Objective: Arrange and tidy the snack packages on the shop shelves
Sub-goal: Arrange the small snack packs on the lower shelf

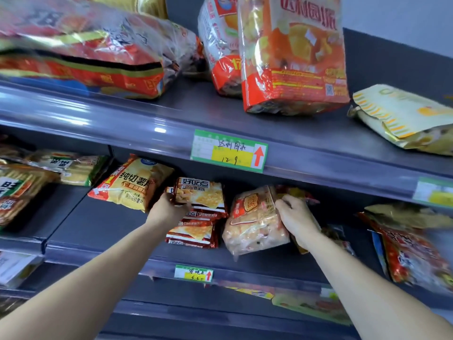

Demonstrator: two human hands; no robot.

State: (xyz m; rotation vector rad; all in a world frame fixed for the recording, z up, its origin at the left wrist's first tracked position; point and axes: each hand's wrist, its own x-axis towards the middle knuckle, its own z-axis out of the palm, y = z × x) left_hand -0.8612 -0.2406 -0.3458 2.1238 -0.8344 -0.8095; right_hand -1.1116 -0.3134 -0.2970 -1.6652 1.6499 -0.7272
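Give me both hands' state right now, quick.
Left hand: closed on the top red cracker packet of the stack.
Right hand: closed on the clear bag of pale snacks.

Dark grey metal shelves [171, 111] run in tiers, their glossy front rails catching a bright glare. Behind them stands a dark grey back panel [392, 67], with pale wall [404, 15] above it.

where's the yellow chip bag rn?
Head view, middle shelf, left of centre: the yellow chip bag leans tilted just left of the cracker stack the left hand is gripping.
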